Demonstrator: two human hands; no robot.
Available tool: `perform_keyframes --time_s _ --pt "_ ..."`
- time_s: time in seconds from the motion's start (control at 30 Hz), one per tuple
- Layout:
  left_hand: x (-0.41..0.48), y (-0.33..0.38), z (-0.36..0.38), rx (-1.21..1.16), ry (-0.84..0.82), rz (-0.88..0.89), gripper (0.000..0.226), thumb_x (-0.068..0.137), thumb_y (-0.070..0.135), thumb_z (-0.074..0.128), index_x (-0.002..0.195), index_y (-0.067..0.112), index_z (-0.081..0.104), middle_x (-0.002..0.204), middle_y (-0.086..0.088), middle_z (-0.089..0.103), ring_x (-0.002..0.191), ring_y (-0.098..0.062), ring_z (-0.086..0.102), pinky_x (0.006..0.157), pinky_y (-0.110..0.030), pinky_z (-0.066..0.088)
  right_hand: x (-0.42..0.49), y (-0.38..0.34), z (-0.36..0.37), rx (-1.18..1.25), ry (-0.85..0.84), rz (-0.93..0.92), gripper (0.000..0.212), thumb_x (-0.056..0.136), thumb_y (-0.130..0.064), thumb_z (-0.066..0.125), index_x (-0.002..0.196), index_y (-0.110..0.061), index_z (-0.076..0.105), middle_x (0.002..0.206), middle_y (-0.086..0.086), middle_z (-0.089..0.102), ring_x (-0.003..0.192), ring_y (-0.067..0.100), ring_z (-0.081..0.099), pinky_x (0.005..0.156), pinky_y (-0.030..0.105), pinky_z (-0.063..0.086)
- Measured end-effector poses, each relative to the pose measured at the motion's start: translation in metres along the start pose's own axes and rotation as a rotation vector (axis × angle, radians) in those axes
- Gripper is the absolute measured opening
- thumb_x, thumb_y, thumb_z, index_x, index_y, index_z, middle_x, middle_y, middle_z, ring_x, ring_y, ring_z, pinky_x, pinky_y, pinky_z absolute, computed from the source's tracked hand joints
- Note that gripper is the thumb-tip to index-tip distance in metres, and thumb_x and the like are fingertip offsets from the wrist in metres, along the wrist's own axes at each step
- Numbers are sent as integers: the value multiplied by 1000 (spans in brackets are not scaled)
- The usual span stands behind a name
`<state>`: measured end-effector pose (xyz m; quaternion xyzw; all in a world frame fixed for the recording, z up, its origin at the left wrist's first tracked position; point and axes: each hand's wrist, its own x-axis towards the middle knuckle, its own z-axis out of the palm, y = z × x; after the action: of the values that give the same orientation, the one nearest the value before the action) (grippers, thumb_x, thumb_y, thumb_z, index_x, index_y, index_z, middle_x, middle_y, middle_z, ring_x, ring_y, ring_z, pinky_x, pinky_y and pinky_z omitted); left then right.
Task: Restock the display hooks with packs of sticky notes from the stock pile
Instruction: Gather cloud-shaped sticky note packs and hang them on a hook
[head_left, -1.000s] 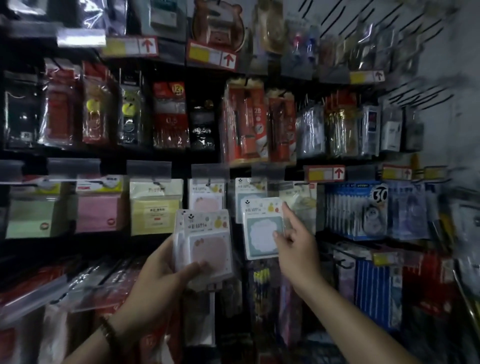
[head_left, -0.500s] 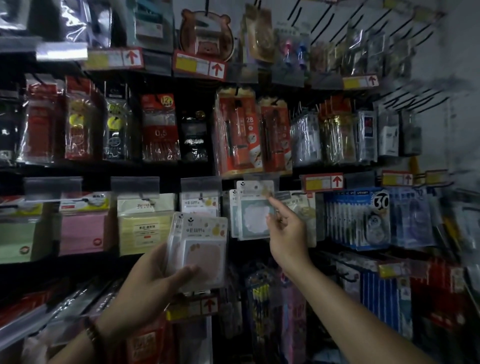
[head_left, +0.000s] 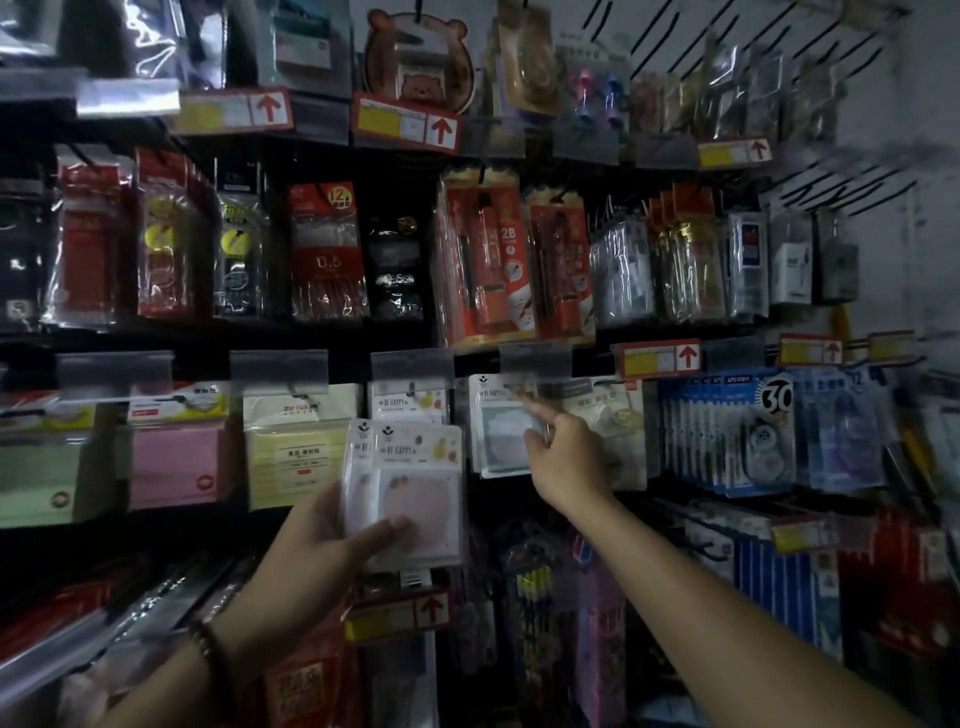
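Head view: a dim shop wall full of hanging packs, with two hands reaching up to it.
Left hand (head_left: 322, 545): low and a bit left of the middle, near us. It holds a small stack of pink sticky note packs (head_left: 415, 488). The thumb lies across the front near the bottom and the other fingers are behind. The stack stands upright and sticks up above the hand.
Right hand (head_left: 569, 457): farther in, to the right of the stack. Its pointing finger (head_left: 535, 410) stretches up and left to the top of a blue sticky note pack (head_left: 498, 436). The thumb sits on that pack's right edge and the other fingers are curled, so the hand seems to pinch the pack by its right side.
Blue sticky note pack: it hangs flat at the wall, just under a clear label strip (head_left: 535, 361). Most of it lies left of the hand. The hook is too dim to see.
Same row, left: a hanging pack (head_left: 410, 402) just behind the stack, then a yellow pad pack (head_left: 296, 457) and a pink pad pack (head_left: 176, 462).
Same row, right: blue tape packs (head_left: 727, 431).
Row above: red pencil packs (head_left: 488, 270).
Left wrist: a bead bracelet (head_left: 208, 644).
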<state>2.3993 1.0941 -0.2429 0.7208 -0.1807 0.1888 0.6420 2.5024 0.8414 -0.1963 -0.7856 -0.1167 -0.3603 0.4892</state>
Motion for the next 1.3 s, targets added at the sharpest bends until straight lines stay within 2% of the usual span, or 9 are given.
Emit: perform_keyframes --time_s 0.17,0.33,0.5,0.67,0.73,0.93,1.1,1.2,1.3 --pt "6 -5 0 -47 -7 -25 40 95 7 71 133 15 60 117 -9 81 103 -33 80 83 -51 64 6 -3 4 -77 -51 14 69 99 -8 66 150 -52 52 104 -3 73 54 10 60 45 19 49" --pt "8 -6 -3 -118 25 -27 42 96 6 71 135 17 60 119 -11 80 104 -35 79 79 -46 65 -20 -4 15 -222 15 50 76 97 -10 62 162 -41 38 125 4 46 114 28 57 102 44 57" --pt "9 1 -6 -161 19 -30 44 96 10 72 137 18 59 125 -10 78 107 -35 78 82 -48 64 -73 -29 21 294 -153 -33 69 101 -27 70 162 -35 39 99 -7 75 86 6 71 77 23 58" --pt "4 -1 -2 -63 30 -1 42 94 7 76 132 18 62 122 -8 79 103 -32 80 78 -47 65 -99 -30 44 361 -203 -145 88 97 -11 77 156 -61 34 136 -8 71 124 17 69 99 40 63" --pt "1 -2 -7 1 52 23 39 95 12 77 131 19 64 120 -7 80 101 -30 81 80 -50 66 -97 -29 48 362 -194 -157 83 98 -7 74 156 -56 40 145 -39 49 142 10 51 112 31 52" --pt "-4 -4 -29 9 143 50 30 101 14 70 130 17 66 118 -5 80 102 -24 81 80 -39 67 -76 -28 58 463 -106 -167 73 101 5 65 157 -39 49 158 -16 47 56 -8 46 62 10 42" --pt "-5 -1 -44 110 226 130 30 99 16 71 128 24 68 118 5 81 105 -14 79 86 -36 66 -64 -30 66 475 -71 -227 68 102 4 62 155 -37 51 114 -18 71 68 -13 45 70 6 41" --pt "-6 0 -50 128 237 148 34 100 16 71 133 24 66 121 5 79 108 -14 78 89 -38 66 -60 -34 69 428 -11 -259 68 103 1 62 151 -45 51 128 -12 73 89 -9 57 88 15 50" --pt "-7 0 -53 120 219 143 34 100 16 70 133 23 66 120 4 80 106 -14 79 84 -33 67 -57 -39 70 383 -12 -268 69 103 3 61 146 -50 49 103 -22 63 74 -12 53 73 6 45"
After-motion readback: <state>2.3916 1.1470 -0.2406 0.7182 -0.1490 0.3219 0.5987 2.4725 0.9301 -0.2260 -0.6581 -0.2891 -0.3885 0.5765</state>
